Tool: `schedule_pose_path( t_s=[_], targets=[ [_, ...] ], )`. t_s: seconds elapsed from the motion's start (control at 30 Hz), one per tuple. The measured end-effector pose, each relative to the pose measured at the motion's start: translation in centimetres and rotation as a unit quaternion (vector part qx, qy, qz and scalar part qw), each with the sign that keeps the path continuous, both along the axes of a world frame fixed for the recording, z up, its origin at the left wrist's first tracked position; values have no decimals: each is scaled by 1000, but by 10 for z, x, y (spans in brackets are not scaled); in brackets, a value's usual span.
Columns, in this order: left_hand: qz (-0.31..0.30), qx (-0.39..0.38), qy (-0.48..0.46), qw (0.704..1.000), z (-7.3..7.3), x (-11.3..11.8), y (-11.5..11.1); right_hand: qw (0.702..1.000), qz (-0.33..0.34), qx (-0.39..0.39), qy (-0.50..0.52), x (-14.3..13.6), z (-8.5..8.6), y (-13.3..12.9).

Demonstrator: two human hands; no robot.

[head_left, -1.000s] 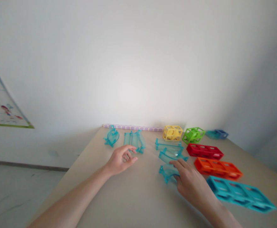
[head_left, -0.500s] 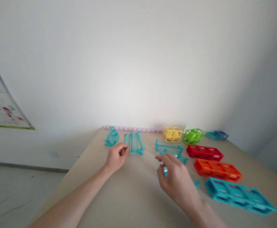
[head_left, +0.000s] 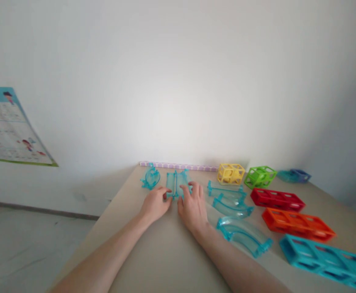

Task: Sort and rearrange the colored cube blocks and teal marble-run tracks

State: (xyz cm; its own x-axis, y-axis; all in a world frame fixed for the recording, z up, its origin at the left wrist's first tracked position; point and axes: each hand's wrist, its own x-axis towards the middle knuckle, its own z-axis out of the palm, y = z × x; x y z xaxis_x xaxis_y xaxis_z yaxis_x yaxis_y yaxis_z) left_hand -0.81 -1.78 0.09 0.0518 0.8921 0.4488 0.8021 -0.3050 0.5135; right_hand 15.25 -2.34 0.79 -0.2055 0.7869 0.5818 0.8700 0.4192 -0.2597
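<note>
Two translucent teal track pieces (head_left: 171, 183) lie side by side near the far left of the table. At their near left corner is my left hand (head_left: 155, 205), its index finger and thumb curved with a gap between them. My right hand (head_left: 193, 207) reaches over the right-hand piece, fingers apart and bent, covering part of it. Both hands seem to touch the pieces, though the exact contact is hard to make out. Left of them rests a rounded teal piece (head_left: 152, 178). A large curved teal tube piece (head_left: 245, 234) lies beside my right forearm.
More teal pieces (head_left: 231, 203) lie right of my hand. Beyond them are a yellow cube frame (head_left: 231, 174) and a green one (head_left: 260, 177). Red (head_left: 277, 199), orange (head_left: 298, 223) and blue (head_left: 327, 258) block frames line the right side. A purple patterned strip (head_left: 181, 166) runs along the wall.
My right hand has moved left, from over the curved teal pieces to the side-by-side pieces. My left hand stays near their corner, its finger and thumb a little wider apart.
</note>
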Motion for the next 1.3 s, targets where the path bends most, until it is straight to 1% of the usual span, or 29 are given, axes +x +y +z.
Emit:
schedule_pose_path(
  t_s=[0.07, 0.13, 0.23, 0.33, 0.43, 0.53, 0.67, 0.8, 0.97, 1.17, 1.3],
  targets=[
    [-9, -22, 24, 999, 0, 2, -1, 999, -50, -4, 16, 0, -1, 3],
    [-13, -34, 31, 999, 1, 3, -1, 996, -74, -30, 32, 1, -4, 6],
    [-14, -43, 35, 998, 4, 3, -2, 992, -64, -88, 61, 2, -8, 12],
    [-30, -36, 46, 998, 7, 3, -6, 989, -38, -113, 90, 5, -12, 18],
    [-69, -19, 84, 994, 8, 4, -9, 988, -26, -111, 106, 7, -13, 21],
    [-80, -13, 125, 989, 6, 5, -8, 986, -21, -108, 128, 8, -15, 22],
    [-92, -26, 140, 985, 4, 7, -6, 982, -17, -109, 156, 8, -16, 23],
    [-103, -44, 141, 984, 6, 9, -5, 977, -18, -108, 182, 9, -15, 24],
    [-91, -53, 144, 984, 8, 11, -5, 971, -16, -95, 220, 10, -14, 26],
    [-70, -48, 163, 983, 6, 12, -1, 964, -5, -75, 257, 11, -15, 27],
    [-69, -44, 160, 984, 5, 13, 3, 958, -3, -61, 281, 10, -17, 28]
  ],
)
